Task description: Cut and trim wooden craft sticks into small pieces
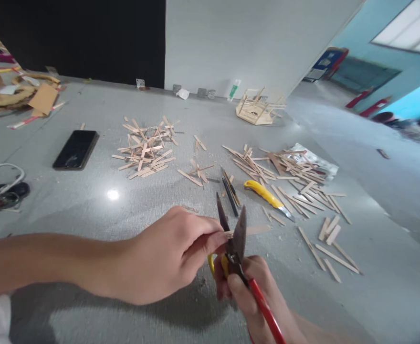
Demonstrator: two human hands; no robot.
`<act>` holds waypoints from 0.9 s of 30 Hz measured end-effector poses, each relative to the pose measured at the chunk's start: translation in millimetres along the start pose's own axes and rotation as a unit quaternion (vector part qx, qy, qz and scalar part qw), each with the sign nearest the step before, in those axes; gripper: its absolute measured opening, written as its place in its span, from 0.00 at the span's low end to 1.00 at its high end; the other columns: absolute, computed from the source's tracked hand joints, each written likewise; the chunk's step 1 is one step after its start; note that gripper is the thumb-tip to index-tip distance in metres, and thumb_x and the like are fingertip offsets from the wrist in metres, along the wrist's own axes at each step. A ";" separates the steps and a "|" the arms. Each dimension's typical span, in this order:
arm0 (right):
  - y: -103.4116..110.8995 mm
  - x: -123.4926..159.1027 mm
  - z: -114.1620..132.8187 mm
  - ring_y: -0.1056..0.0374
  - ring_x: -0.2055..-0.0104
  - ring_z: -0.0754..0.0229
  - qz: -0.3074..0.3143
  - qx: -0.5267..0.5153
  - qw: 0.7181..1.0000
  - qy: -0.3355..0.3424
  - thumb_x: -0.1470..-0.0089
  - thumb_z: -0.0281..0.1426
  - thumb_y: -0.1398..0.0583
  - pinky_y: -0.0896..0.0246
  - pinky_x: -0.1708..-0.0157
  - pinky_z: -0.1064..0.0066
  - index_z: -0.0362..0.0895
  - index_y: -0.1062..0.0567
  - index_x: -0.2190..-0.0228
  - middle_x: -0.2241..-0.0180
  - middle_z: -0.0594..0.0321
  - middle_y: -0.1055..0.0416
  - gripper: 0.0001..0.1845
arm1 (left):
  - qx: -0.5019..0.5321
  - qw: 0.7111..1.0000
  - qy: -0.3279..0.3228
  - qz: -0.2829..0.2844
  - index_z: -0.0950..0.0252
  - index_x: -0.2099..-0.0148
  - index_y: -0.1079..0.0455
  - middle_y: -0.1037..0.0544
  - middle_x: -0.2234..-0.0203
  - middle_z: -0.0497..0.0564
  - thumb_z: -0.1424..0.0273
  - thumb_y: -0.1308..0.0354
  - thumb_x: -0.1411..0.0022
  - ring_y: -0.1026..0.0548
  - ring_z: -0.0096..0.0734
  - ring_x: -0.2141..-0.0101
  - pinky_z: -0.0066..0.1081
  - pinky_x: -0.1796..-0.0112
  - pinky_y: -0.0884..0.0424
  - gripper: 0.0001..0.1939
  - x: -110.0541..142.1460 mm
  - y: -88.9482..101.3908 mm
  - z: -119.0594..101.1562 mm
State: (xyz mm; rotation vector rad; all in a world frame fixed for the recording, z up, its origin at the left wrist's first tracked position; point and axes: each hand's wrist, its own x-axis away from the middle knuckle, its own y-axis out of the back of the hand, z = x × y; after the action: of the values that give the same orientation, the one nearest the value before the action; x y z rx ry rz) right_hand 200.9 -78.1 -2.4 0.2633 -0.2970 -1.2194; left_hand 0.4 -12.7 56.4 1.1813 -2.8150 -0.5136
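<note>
My left hand (170, 255) pinches a thin wooden stick (256, 230) by its left end and holds it level above the grey floor. My right hand (256, 298) grips red-and-yellow-handled snips (233, 234). Their dark blades are spread apart, and the stick lies across them between the jaws. Both hands are low in the middle of the view.
Piles of wooden sticks (145, 150) lie ahead left and in a heap of sticks (288, 174) ahead right. A yellow utility knife (265, 195) and a dark pen (229, 193) lie between. A black phone (76, 149) is at left, a small stick-built structure (258, 109) by the white wall.
</note>
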 end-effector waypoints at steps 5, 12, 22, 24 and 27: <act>-1.1 2.4 -1.0 0.47 0.79 0.65 -0.010 -0.002 1.000 -0.017 0.35 0.53 0.48 0.45 0.81 0.73 0.45 0.33 0.76 0.80 0.66 0.40 0.28 | -0.012 1.000 0.001 -0.009 0.64 0.74 0.42 0.42 0.83 0.38 0.75 0.54 0.25 0.46 0.16 0.83 0.19 0.81 0.48 0.20 1.0 -0.9 1.6; -0.9 3.1 -6.3 0.46 0.79 0.65 0.016 -0.007 1.000 -0.025 0.34 0.53 0.49 0.45 0.81 0.72 0.45 0.34 0.77 0.80 0.66 0.40 0.28 | -0.033 0.999 0.015 -0.014 0.64 0.73 0.44 0.43 0.83 0.38 0.73 0.53 0.25 0.46 0.15 0.83 0.19 0.81 0.48 0.19 2.8 -2.3 3.9; 3.2 1.5 -22.1 0.33 0.68 0.58 0.051 -0.082 0.995 0.006 0.32 0.53 0.50 0.34 0.65 0.66 0.45 0.30 0.66 0.69 0.59 0.31 0.25 | -0.033 0.998 0.050 -0.031 0.63 0.73 0.42 0.41 0.83 0.39 0.71 0.55 0.25 0.44 0.19 0.82 0.22 0.78 0.46 0.20 -0.6 2.1 3.5; 5.4 -1.0 -25.2 0.32 0.64 0.57 0.073 -0.119 0.990 0.007 0.33 0.52 0.49 0.32 0.61 0.65 0.45 0.29 0.62 0.64 0.58 0.30 0.24 | -0.060 0.995 0.065 -0.054 0.63 0.72 0.42 0.40 0.82 0.40 0.73 0.54 0.26 0.43 0.20 0.81 0.23 0.77 0.45 0.18 -1.6 0.9 7.1; 8.3 -3.1 -26.0 0.32 0.61 0.56 0.085 -0.140 0.986 -0.020 0.32 0.51 0.49 0.32 0.58 0.63 0.45 0.28 0.59 0.62 0.57 0.29 0.23 | -0.106 0.988 0.062 -0.092 0.63 0.70 0.40 0.40 0.81 0.40 0.73 0.54 0.27 0.43 0.21 0.80 0.25 0.77 0.46 0.15 -2.7 -0.1 12.7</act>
State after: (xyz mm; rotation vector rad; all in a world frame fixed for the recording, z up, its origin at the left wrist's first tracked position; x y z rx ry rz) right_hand 216.7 -71.4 -24.0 -0.0299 -0.1751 -1.0829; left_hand 0.3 -7.2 44.7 1.3822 -2.4897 -0.7029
